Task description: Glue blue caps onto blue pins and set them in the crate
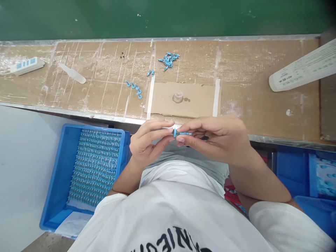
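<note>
Between the fingertips of both hands, in front of the bench edge, is a small blue plastic part (175,132) with a round collar and a thin stem pointing right. My left hand (151,140) pinches its left end, partly hiding it. My right hand (215,138) grips the stem side between thumb and fingers. Just beyond the hands, a small clear cup (178,97) stands on a cardboard sheet (162,105), with dark wet spots beside it. Several blue round-headed pieces (138,89) lie left of the sheet, and a pile of small blue pieces (169,61) lies behind it.
A blue crate (55,175) with rows of blue parts stands at lower left. A white bottle (301,68) lies at the right. On the left are a white flat stick (72,73) and a white power strip (27,65). More blue bins (292,171) sit at lower right.
</note>
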Available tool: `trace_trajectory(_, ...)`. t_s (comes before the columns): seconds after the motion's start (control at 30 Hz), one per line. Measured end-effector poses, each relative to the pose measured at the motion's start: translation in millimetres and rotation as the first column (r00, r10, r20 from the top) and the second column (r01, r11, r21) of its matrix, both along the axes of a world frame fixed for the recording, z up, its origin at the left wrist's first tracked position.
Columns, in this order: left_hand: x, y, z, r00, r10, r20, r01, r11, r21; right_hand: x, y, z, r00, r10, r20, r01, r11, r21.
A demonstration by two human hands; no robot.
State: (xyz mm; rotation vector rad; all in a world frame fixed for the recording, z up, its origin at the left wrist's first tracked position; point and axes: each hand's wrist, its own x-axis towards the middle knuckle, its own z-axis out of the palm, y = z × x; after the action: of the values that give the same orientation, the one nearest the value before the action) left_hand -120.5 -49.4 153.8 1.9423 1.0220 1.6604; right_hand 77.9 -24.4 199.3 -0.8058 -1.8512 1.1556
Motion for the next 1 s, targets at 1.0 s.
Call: trace_trajectory(1.0,15.5,-12.2,0.4,0.935,-0.006,0.354,0.047,0.993,-0.108,-8.8,-0.7,7.1,0.973,0.057,-0.223,-0.115,0.959,-0.259)
